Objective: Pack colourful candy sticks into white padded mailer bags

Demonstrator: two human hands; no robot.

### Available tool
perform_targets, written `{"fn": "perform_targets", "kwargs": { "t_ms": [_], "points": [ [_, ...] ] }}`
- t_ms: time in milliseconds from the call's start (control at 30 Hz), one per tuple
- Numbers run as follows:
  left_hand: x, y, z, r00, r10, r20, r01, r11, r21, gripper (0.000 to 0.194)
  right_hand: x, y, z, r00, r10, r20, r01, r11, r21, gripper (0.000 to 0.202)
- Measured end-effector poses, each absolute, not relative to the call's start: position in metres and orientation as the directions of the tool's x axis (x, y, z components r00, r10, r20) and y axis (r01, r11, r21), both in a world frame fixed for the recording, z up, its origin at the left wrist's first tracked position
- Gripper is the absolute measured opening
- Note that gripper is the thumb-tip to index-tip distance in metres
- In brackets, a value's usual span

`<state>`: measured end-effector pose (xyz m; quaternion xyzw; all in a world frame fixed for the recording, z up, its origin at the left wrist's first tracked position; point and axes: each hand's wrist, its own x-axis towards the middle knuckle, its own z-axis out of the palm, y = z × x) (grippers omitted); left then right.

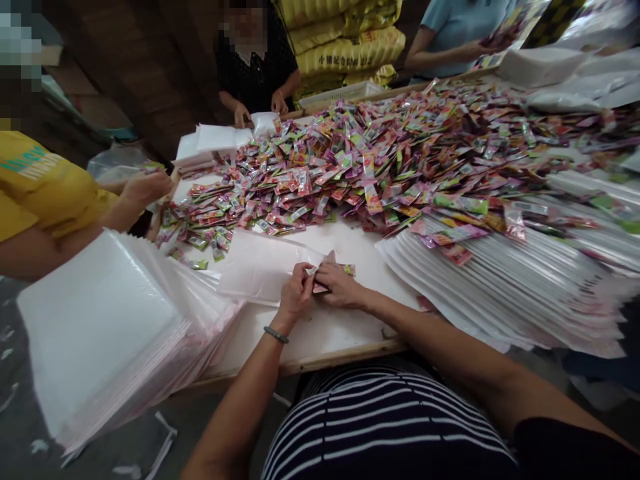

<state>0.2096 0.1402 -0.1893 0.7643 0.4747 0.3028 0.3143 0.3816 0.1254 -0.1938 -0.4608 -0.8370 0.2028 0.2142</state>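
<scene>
Near the table's front edge, my left hand [299,292] pinches the open end of a flat, clear-white plastic bag [260,265], which lies stretched out to the left. Right beside it, my right hand [339,285] is closed around small colourful packets [349,269] at the mouth of that bag. A green-and-pink end shows past the fingers; how many packets there are is hidden. Just beyond both hands spreads a big heap of loose packets [305,180] in pink, red, purple and green.
A thick stack of bags [105,327] overhangs the table [360,333] at left. Another fanned stack [505,287], with packets on top, lies at right. Co-workers stand at the left [45,193], across [257,67] and far right [450,40]. Yellow sacks [345,40] are piled behind.
</scene>
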Motion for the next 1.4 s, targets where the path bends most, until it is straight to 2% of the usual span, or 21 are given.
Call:
{"fn": "perform_targets", "kwargs": {
  "t_ms": [100, 167, 200, 300, 433, 567, 667, 733, 800, 933, 1000, 1067, 1167, 1233, 1300, 1400],
  "points": [
    [0.205, 0.143, -0.191, 0.327, 0.934, 0.145, 0.459, -0.291, 0.839, 0.018, 0.399, 0.109, -0.199, -0.36, 0.902, 0.238, 0.685, 0.429, -0.589, 0.054],
    [0.205, 0.145, -0.193, 0.315, 0.94, 0.13, 0.402, -0.256, 0.879, 0.017, 0.412, 0.097, -0.206, -0.258, 0.952, 0.168, 0.785, 0.308, -0.538, 0.078],
    [0.205, 0.145, -0.193, 0.308, 0.943, 0.124, 0.37, -0.239, 0.898, 0.016, 0.416, 0.092, -0.21, -0.231, 0.965, 0.127, 0.823, 0.264, -0.504, 0.081],
    [0.211, 0.145, -0.19, 0.29, 0.952, 0.098, 0.257, -0.176, 0.95, 0.017, 0.416, 0.087, -0.217, -0.259, 0.96, 0.109, 0.828, 0.279, -0.487, 0.063],
    [0.219, 0.141, -0.166, 0.282, 0.954, 0.104, 0.174, -0.158, 0.972, 0.021, 0.403, 0.105, -0.191, -0.346, 0.89, 0.297, 0.741, 0.453, -0.496, 0.053],
    [0.221, 0.146, -0.106, 0.197, 0.951, 0.24, 0.169, -0.274, 0.947, 0.023, 0.403, 0.131, -0.107, -0.406, 0.793, 0.454, 0.679, 0.594, -0.431, 0.04],
    [0.218, 0.153, -0.053, 0.076, 0.961, 0.265, -0.091, -0.258, 0.962, 0.027, 0.409, 0.143, -0.025, -0.451, 0.704, 0.549, 0.583, 0.698, -0.415, 0.047],
    [0.213, 0.157, -0.031, 0.033, 0.974, 0.225, -0.263, -0.208, 0.942, 0.033, 0.41, 0.146, 0.019, -0.507, 0.643, 0.574, 0.512, 0.76, -0.4, 0.037],
    [0.205, 0.159, -0.024, 0.02, 0.985, 0.171, -0.326, -0.155, 0.933, 0.037, 0.407, 0.147, 0.04, -0.569, 0.605, 0.557, 0.455, 0.796, -0.399, 0.024],
    [0.19, 0.162, -0.038, -0.079, 0.996, 0.046, -0.339, -0.07, 0.938, 0.039, 0.392, 0.157, 0.026, -0.674, 0.561, 0.48, 0.42, 0.826, -0.375, 0.025],
    [0.184, 0.16, -0.041, -0.113, 0.993, 0.026, -0.349, -0.064, 0.935, 0.038, 0.385, 0.162, 0.014, -0.678, 0.548, 0.489, 0.428, 0.836, -0.343, 0.016],
    [0.179, 0.155, -0.034, -0.122, 0.99, 0.071, -0.335, -0.109, 0.936, 0.036, 0.378, 0.162, 0.014, -0.648, 0.521, 0.556, 0.426, 0.853, -0.303, 0.018],
    [0.173, 0.151, -0.015, -0.145, 0.963, 0.227, -0.226, -0.256, 0.94, 0.032, 0.371, 0.16, 0.029, -0.596, 0.445, 0.668, 0.426, 0.881, -0.206, 0.023],
    [0.169, 0.153, -0.007, -0.133, 0.954, 0.268, -0.117, -0.284, 0.952, 0.026, 0.368, 0.159, 0.038, -0.667, 0.404, 0.626, 0.403, 0.903, -0.153, 0.025],
    [0.165, 0.157, -0.005, -0.135, 0.959, 0.248, -0.029, -0.254, 0.967, 0.02, 0.365, 0.157, 0.042, -0.723, 0.404, 0.561, 0.39, 0.908, -0.151, 0.026],
    [0.158, 0.16, -0.004, -0.168, 0.941, 0.295, 0.034, -0.294, 0.955, 0.019, 0.363, 0.15, 0.044, -0.653, 0.457, 0.605, 0.405, 0.885, -0.231, 0.026]
  ]
}}
